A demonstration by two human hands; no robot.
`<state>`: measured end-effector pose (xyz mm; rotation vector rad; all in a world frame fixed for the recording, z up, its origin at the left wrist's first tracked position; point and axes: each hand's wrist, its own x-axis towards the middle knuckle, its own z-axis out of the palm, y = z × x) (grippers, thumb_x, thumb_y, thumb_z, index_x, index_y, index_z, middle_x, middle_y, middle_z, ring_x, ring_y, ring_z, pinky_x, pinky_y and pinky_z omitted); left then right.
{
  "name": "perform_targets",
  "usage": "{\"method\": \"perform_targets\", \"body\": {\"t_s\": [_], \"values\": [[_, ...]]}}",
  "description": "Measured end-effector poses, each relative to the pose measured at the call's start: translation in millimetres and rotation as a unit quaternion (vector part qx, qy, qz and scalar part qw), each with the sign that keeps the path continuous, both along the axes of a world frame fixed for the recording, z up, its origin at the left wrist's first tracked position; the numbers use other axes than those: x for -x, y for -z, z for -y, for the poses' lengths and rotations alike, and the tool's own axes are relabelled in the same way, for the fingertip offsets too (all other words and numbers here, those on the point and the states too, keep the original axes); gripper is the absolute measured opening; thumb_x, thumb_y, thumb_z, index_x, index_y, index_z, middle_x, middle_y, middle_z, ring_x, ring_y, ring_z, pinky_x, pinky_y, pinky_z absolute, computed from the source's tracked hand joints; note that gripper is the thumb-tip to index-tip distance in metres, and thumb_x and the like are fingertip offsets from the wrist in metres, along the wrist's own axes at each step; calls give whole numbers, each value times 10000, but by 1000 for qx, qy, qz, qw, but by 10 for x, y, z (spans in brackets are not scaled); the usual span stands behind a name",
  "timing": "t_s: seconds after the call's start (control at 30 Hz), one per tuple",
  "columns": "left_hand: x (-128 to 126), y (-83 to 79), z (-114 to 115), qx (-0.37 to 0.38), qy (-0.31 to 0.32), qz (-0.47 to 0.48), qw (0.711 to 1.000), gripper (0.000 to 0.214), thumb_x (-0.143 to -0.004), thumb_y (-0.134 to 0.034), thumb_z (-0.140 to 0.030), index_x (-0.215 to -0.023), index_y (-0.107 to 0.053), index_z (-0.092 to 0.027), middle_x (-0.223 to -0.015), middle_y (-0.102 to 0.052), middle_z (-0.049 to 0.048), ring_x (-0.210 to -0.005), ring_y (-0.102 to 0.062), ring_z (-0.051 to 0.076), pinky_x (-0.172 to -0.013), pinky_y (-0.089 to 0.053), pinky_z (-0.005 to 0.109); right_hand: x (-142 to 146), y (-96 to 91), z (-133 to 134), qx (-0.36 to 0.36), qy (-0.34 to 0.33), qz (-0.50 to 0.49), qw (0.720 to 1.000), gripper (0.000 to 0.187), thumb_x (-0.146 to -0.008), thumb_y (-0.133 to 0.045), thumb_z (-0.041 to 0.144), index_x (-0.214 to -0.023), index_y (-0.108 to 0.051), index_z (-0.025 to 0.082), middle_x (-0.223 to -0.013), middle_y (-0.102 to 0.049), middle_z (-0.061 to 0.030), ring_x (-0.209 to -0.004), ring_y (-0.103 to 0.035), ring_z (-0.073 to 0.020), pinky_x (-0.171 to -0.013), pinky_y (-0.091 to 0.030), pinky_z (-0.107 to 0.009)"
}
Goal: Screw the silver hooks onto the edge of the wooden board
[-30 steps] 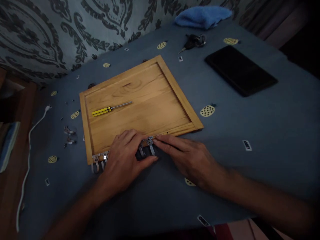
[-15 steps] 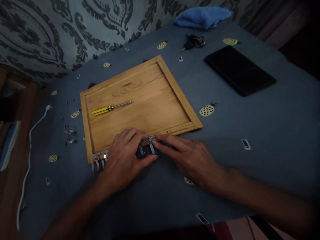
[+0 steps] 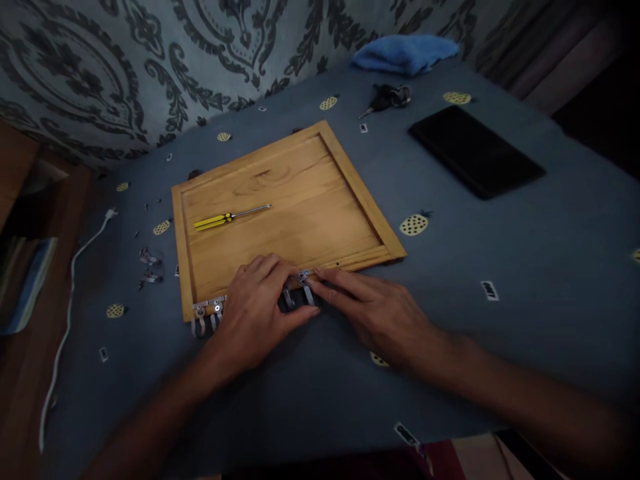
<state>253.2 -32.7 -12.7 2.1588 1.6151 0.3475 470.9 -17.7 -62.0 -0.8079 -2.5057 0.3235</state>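
Observation:
A framed wooden panel [image 3: 290, 193], like a cabinet door, lies flat with a yellow-handled screwdriver [image 3: 233, 217] resting on it. At its near edge sits a metal hinge [image 3: 304, 279] with bent arms. My left hand [image 3: 257, 313] rests over that edge, fingers curled on the hinge's left side, thumb stretched out below; its fingertips are partly hidden. From the right, my right hand [image 3: 377, 310] presses its closed fingertips against the same hinge. Another hinge [image 3: 201, 312], with a screw head showing beside it, sits at the panel's near left corner, left of my left hand.
Loose hinges [image 3: 150, 267] and several small screws lie left of the panel. A white cable [image 3: 73, 293] runs along the left side. To the right is a black tablet-like slab [image 3: 475, 152]; farther back are keys [image 3: 389, 97] and a blue cloth [image 3: 406, 53].
The whole view has shifted slightly, so the panel appears a little further right and lower at the back. Both hands stay at the same hinge with almost no movement.

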Motion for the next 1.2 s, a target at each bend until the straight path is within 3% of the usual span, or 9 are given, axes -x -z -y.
{"method": "perform_targets", "body": {"t_s": [0.2,0.4,0.83,1.2], "values": [[4,-19,18,7,2,-22,1000,361,-846,-837,-415,-1089,-672,-204,-1058,-684,59,-1050,-634,291,-867,-490,428,3,-16,-10,-11,-16,7,1000,508,-909,-450,-38,-1346,-671,98,-1239,-738,-158,-1079,-739,-256,-868,-650,-353],[121,-85,53,17,-10,-33,999,548,-799,-864,-500,-1193,-642,-191,-1124,-685,63,-1105,-628,303,-907,-497,447,-2,18,1,-11,-4,20,1000,510,-940,-463,-13,-1374,-663,168,-1281,-727,-128,-1091,-735,-242,-861,-649,-349],[98,-57,52,17,-5,-45,999,410,-818,-854,-437,-1112,-684,-209,-1120,-681,57,-1115,-610,305,-954,-497,473,29,2,-5,-44,-3,-3,999,476,-941,-419,-32,-1317,-675,110,-1222,-747,-141,-1005,-752,-230,-799,-650,-331],[88,-23,47,-9,6,-41,999,458,-792,-882,-427,-1145,-684,-213,-1101,-684,58,-1078,-615,305,-903,-483,455,23,-7,-7,-11,-5,7,1000,491,-939,-440,-24,-1337,-671,148,-1246,-742,-125,-1042,-746,-225,-844,-648,-340]]}}
